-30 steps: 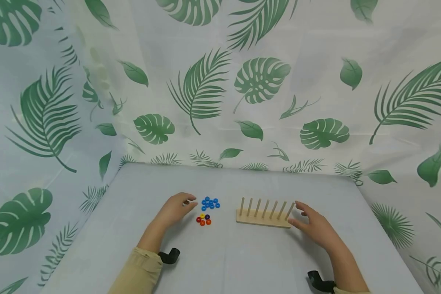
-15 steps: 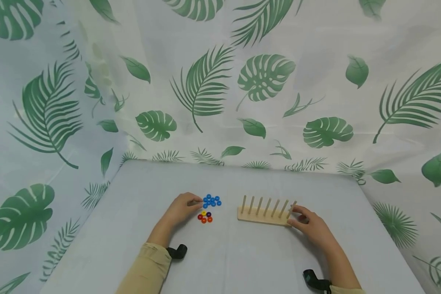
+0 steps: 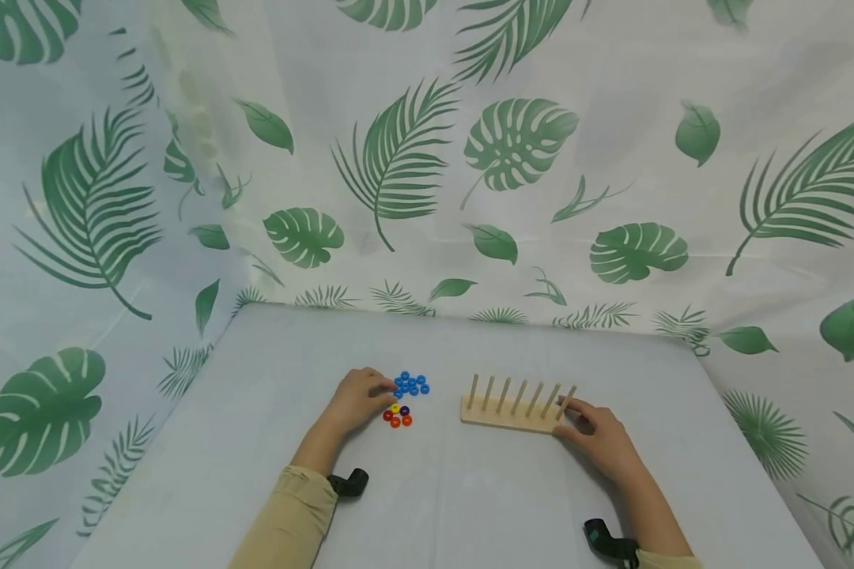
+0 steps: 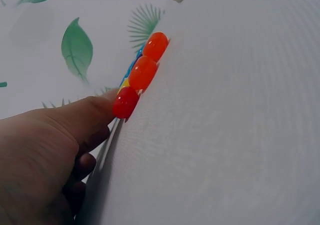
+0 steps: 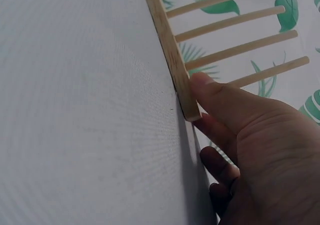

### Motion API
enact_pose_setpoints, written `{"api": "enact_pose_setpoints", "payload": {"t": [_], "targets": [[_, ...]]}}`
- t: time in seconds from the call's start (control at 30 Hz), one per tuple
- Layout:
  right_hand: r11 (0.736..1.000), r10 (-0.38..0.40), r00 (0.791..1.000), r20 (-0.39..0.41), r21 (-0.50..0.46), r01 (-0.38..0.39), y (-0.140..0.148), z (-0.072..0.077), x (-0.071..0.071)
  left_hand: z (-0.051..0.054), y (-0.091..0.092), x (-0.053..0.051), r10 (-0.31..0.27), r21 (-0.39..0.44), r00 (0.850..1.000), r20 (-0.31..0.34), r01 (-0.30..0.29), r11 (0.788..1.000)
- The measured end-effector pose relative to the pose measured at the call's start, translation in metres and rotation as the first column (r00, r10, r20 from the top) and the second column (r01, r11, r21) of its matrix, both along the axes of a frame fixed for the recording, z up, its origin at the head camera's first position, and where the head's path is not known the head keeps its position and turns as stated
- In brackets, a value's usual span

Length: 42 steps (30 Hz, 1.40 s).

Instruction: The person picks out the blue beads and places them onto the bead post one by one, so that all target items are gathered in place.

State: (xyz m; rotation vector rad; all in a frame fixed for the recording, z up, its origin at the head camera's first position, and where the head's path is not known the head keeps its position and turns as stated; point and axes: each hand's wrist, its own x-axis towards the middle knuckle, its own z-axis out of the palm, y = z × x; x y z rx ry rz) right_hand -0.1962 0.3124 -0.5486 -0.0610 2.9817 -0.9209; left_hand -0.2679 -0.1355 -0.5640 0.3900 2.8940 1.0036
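Observation:
My left hand (image 3: 360,399) is at the left edge of a cluster of blue beads (image 3: 413,384), thumb and forefinger slightly apart; their tips are partly hidden. Just in front lie a red bead (image 4: 126,103), orange beads (image 4: 143,72), a yellow bead (image 3: 395,408) and a dark purple bead (image 3: 405,411). In the left wrist view the thumb tip passes behind the red bead. My right hand (image 3: 601,438) holds the right end of a wooden peg rack (image 3: 501,414), the thumb on its base (image 5: 175,60) and fingers behind. Several upright pegs (image 5: 240,50) carry no beads.
A white-covered table (image 3: 427,490) lies under everything. Behind it and at the sides hang white sheets with green leaf prints (image 3: 391,158). Black wrist mounts (image 3: 349,483) sit on both forearms.
My left hand has moved right to the blue beads, narrowing the gap between thumb and forefinger. My right hand has closed on the rack's end. The head view has shifted slightly.

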Motion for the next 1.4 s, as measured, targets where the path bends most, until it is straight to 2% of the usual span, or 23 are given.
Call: {"api": "enact_pose_setpoints", "payload": {"t": [0.43,0.9,1.17,1.4], "targets": [[1.0,-0.009,1.0,0.001,0.024,0.009,-0.001,-0.004,0.001,0.001,0.006,0.001,0.014,-0.088,0.998,-0.054,-0.019,0.996],[1.0,-0.013,1.0,-0.004,0.02,0.013,0.0,-0.005,0.002,0.003,0.008,0.001,0.024,-0.103,0.998,-0.065,-0.031,0.994],[1.0,-0.02,1.0,0.002,0.015,0.02,-0.001,-0.005,0.002,0.004,0.005,0.0,0.024,-0.039,1.0,-0.015,-0.025,0.999],[1.0,-0.021,1.0,-0.004,0.022,0.021,-0.001,-0.005,0.002,0.014,0.003,0.0,0.023,0.051,0.999,0.037,-0.024,0.998]]}}
